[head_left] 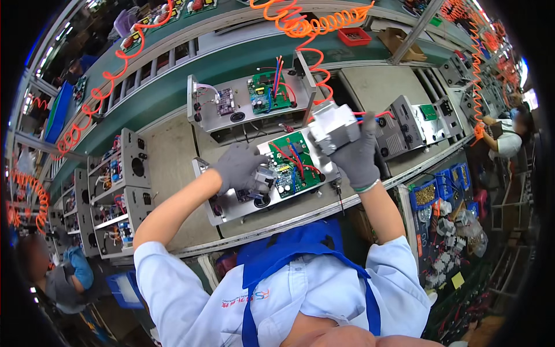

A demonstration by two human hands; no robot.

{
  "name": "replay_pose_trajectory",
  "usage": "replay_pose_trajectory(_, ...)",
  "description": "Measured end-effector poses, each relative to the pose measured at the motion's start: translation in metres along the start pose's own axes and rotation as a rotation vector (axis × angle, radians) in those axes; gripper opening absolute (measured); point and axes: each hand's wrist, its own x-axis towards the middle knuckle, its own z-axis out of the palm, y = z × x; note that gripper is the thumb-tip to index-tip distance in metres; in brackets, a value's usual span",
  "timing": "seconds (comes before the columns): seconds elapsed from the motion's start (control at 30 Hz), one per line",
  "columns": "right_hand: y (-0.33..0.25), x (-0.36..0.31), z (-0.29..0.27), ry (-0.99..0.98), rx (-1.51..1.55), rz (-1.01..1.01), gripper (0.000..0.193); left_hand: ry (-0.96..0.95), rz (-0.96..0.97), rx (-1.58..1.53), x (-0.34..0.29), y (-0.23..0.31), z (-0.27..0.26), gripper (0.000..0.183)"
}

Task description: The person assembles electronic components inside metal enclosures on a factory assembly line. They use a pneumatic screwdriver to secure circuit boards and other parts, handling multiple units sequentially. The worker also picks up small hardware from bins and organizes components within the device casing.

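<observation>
Grey work gloves cover both of my hands. In my right hand (357,159) is a silver, blocky metal part (335,128), raised over the right end of the nearer open metal chassis (245,215). My left hand (240,168) is curled over that chassis's left half, its fingers closed round a small silver-grey part (265,176) whose kind I cannot make out. Beside those fingers lies a green circuit board (293,163) with red and blue wires, set in the chassis. A second open chassis (250,120) with a similar board stands just behind.
Grey-panelled units are stacked at left (137,162); another chassis (404,130) lies at right. Orange coiled hoses (107,75) hang overhead. Blue parts bins (425,195) sit right of the bench edge. A red tray (354,37) rests at the back. Other people work at both sides.
</observation>
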Motion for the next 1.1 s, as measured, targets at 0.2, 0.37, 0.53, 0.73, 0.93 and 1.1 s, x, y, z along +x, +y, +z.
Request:
replay_pose_trajectory(0.2, 0.018, 0.033, 0.022, 0.005, -0.554, -0.131, 0.072, 0.332, 0.055, -0.258, -0.003, -0.033, -0.001, 0.090)
replay_pose_trajectory(0.37, 0.030, 0.064, 0.023, -0.136, -0.785, -0.099, 0.072, 0.250, 0.296, -1.526, 0.019, -0.011, -0.067, 0.109)
replay_pose_trajectory(0.53, 0.017, 0.098, 0.038, 0.131, -0.939, -0.125, 0.058, 0.704, 0.033, -1.419, 0.062, -0.029, -0.051, 0.086)
replay_pose_trajectory(0.73, -0.010, 0.122, -0.013, 0.219, -0.473, -0.266, 0.046, 0.677, 0.057, -1.012, 0.116, -0.058, -0.081, 0.072)
replay_pose_trajectory(0.93, -0.061, 0.131, -0.019, 0.316, -0.422, -0.418, 0.030, 0.914, -0.226, -1.059, 0.222, -0.122, -0.045, 0.059)
replay_pose_trajectory(1.1, -0.060, 0.142, -0.042, 0.332, -0.546, -0.362, 0.032, 1.127, -0.199, -1.401, 0.236, -0.096, -0.067, 0.044)
